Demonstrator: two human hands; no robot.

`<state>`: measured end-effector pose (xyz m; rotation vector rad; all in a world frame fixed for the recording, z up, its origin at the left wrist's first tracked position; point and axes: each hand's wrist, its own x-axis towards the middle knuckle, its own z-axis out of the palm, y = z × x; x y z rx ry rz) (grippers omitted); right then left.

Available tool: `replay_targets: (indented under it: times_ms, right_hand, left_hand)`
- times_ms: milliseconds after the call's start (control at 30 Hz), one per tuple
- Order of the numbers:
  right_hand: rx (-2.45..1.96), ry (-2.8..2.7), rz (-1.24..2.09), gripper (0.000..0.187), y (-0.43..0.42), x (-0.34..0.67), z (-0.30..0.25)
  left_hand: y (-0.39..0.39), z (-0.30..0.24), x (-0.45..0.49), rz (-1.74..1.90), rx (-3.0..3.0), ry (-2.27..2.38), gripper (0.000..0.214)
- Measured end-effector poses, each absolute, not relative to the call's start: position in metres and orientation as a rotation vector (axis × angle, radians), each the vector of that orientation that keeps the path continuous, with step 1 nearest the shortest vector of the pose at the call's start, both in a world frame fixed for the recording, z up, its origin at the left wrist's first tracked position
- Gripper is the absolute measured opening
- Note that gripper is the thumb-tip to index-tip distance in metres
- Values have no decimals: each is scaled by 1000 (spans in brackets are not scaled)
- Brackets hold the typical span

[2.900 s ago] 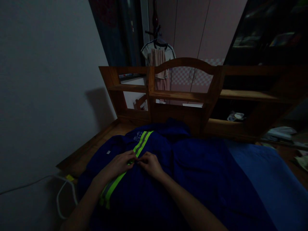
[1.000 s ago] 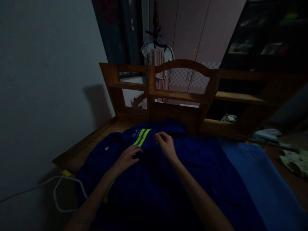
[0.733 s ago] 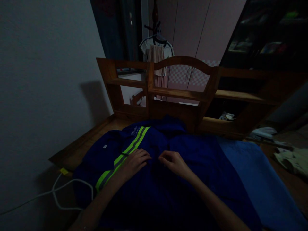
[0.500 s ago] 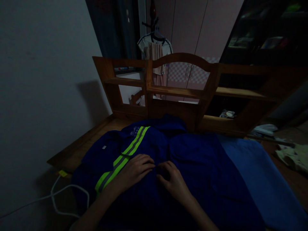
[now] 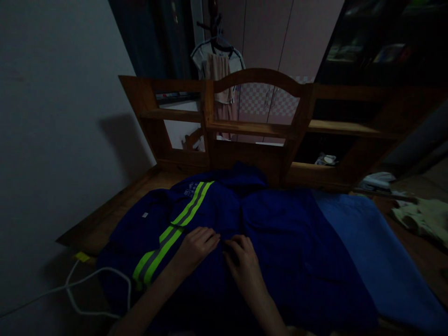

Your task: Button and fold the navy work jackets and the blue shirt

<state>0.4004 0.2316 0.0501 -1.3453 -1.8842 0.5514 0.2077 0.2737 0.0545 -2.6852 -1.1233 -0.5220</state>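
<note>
A dark blue work jacket (image 5: pixel 280 228) lies spread out in front of me, with a yellow-green and grey reflective stripe (image 5: pixel 192 205) across its left part. Near the middle of the jacket, my left hand (image 5: pixel 199 243) is closed, its fingertips pinching the cloth along the front. Just to its right, my right hand (image 5: pixel 243 261) has thumb and fingers bent together on the same strip of fabric. The fingertips of both hands almost meet. Dim light hides what small part of the jacket lies between them.
Behind the jacket stands a wooden headboard (image 5: pixel 252 127) with open shelves. A lighter blue cloth (image 5: pixel 371 242) lies to the right, partly under the jacket. At the left, a white cable (image 5: pixel 100 269) loops beside the wall (image 5: pixel 63 140). Clothes (image 5: pixel 219 70) hang on a stand behind.
The view has shifted slightly, so the scene sits a little further left and higher. My right hand's fingers have drawn closer together at the jacket front; my left hand stays beside it.
</note>
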Motion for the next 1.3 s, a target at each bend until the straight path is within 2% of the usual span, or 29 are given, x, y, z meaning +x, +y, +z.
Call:
replay_targets:
  times_ms: [233, 600, 1067, 1300]
  right_hand:
    - [-1345, -1885, 553, 33, 230, 400, 49]
    - [-1344, -1912, 521, 34, 230, 399, 51]
    - [-1351, -1933, 500, 32, 229, 400, 53]
    - [-1313, -1904, 523, 36, 230, 401, 52]
  left_hand:
    - [265, 43, 210, -577, -2635, -1174, 25]
    - [265, 51, 215, -444, -2607, -1267, 25]
    - [280, 49, 195, -434, -2681, -923, 24]
    - [271, 51, 201, -524, -2614, -1069, 21]
